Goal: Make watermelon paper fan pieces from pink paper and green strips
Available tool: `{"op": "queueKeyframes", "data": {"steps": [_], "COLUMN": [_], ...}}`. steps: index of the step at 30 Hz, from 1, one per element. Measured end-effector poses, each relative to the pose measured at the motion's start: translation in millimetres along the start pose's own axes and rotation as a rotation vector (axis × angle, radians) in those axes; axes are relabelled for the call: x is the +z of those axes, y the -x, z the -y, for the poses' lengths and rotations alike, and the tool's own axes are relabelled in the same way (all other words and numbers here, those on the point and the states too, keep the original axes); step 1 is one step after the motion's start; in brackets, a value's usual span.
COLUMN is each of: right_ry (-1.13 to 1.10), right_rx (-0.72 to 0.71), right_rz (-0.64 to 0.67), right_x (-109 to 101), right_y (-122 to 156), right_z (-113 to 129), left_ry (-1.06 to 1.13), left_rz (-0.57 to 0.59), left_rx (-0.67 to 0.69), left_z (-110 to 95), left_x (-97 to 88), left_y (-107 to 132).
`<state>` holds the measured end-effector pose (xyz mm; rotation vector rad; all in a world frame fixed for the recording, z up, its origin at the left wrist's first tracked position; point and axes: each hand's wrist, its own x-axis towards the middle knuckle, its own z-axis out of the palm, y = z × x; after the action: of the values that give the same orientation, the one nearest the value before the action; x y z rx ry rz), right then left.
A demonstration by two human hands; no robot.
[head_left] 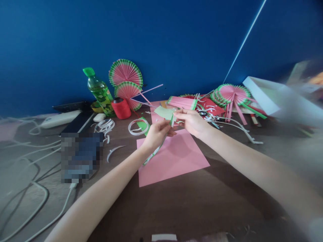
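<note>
Above a pink paper sheet (pixel 174 158), my left hand (pixel 157 133) is closed on a narrow green and white paper strip (pixel 152 156), whose lower end hangs out below the fingers. My right hand (pixel 190 120) pinches at the strip's upper end, close to the left fingertips. Just behind the hands lies a pale green piece of paper (pixel 164 112). A folded pink and green paper fan (pixel 183 102) rests beyond my right hand. Left of my left hand is a roll of white tape (pixel 138 127) with green paper partly beneath it.
A green bottle (pixel 99 89), a red thread spool (pixel 121 108) and round pleated fans (pixel 125 74) stand at the back left. More fans (pixel 233 94) and a white box (pixel 262 95) are at right. A pixelated phone (pixel 82 158) and white cables (pixel 45 191) lie left.
</note>
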<state>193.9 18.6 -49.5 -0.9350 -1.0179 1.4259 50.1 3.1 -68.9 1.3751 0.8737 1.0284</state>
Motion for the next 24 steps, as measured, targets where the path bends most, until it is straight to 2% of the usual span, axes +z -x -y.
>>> {"op": "queueKeyframes", "data": {"steps": [5, 11, 18, 24], "right_ry": [-0.023, -0.008, -0.037, -0.026], "right_rx": [0.002, -0.013, 0.001, -0.004], "right_rz": [0.007, -0.007, -0.003, -0.003], "right_x": [0.9, -0.3, -1.0, -2.5], "right_y": [0.9, -0.7, -1.6, -2.8], "right_z": [-1.5, -2.7, -3.0, -5.5], "left_ry": [-0.080, 0.000, -0.068, -0.033], "left_rz": [0.011, 0.006, -0.014, -0.020], "left_rx": [0.101, 0.155, 0.135, 0.094], "left_z": [3.6, 8.8, 8.9, 4.1], "left_x": [-0.5, -1.6, -0.8, 1.2], "left_y": [-1.0, -1.3, -0.4, 1.2]}}
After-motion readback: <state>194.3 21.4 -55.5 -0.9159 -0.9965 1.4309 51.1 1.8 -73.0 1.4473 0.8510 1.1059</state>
